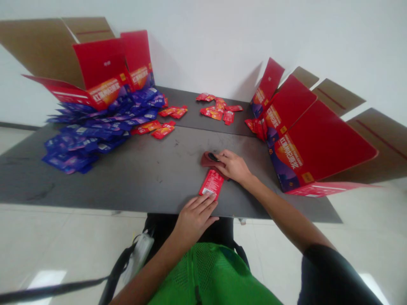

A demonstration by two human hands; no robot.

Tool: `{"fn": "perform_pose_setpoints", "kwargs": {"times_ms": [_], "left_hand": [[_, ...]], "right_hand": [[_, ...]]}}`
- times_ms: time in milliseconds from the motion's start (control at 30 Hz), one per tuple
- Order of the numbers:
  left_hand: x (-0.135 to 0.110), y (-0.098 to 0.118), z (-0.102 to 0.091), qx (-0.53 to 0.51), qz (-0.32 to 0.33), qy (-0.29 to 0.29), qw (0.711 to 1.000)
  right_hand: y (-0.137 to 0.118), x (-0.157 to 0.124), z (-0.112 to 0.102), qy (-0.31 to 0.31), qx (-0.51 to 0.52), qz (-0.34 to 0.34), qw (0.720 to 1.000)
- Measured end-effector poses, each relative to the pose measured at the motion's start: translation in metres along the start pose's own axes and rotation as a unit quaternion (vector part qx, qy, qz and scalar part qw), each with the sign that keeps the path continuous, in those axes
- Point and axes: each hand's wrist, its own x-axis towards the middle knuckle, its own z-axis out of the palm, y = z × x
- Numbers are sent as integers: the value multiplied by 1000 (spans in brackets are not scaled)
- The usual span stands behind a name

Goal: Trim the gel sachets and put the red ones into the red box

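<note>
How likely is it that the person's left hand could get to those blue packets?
Probably yes: the left hand is touching a red packet, but only grey tabletop shows between that hand and the blue packets.

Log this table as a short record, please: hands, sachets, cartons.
Left hand: fingertips on the near end of a red sachet
Right hand: gripping a reddish-brown cloth at the sachet's far end; black piece there unclear
Blue sachets: heaped by the open left carton
Loose red sachets: scattered farther back
Right carton: flaps open
</note>
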Motion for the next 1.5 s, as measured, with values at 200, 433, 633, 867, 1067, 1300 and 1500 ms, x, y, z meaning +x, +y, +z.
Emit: {"fn": "perform_pose_setpoints", "kwargs": {"times_ms": [200, 433, 633, 867, 1067, 1300, 1500], "left_hand": [[-2, 2, 1, 5, -22, -16, 1000], [1, 2, -2, -1, -7, -12, 1000], [-1, 3, -1, 12, -10, -10, 1000], [0, 2, -2, 3, -7, -11, 1000], [0, 3, -2, 1, -19, -11, 1000], [1, 2, -4, -6, -21, -22, 1000], [1, 3, -3, -14, -24, -18, 999]], "right_hand": [[-52, -27, -6, -25, 60, -88, 994], [-5, -3, 5, -6, 15, -8, 1000], [-42, -18, -8, 14, 68, -55, 996], [-13, -3, 14, -3, 38, -39, 998], [-34, -8, -8, 34, 46, -61, 997], [-26, -12, 14, -14, 37, -44, 998], [-19, 0, -5, 30, 10, -31, 999]]}}
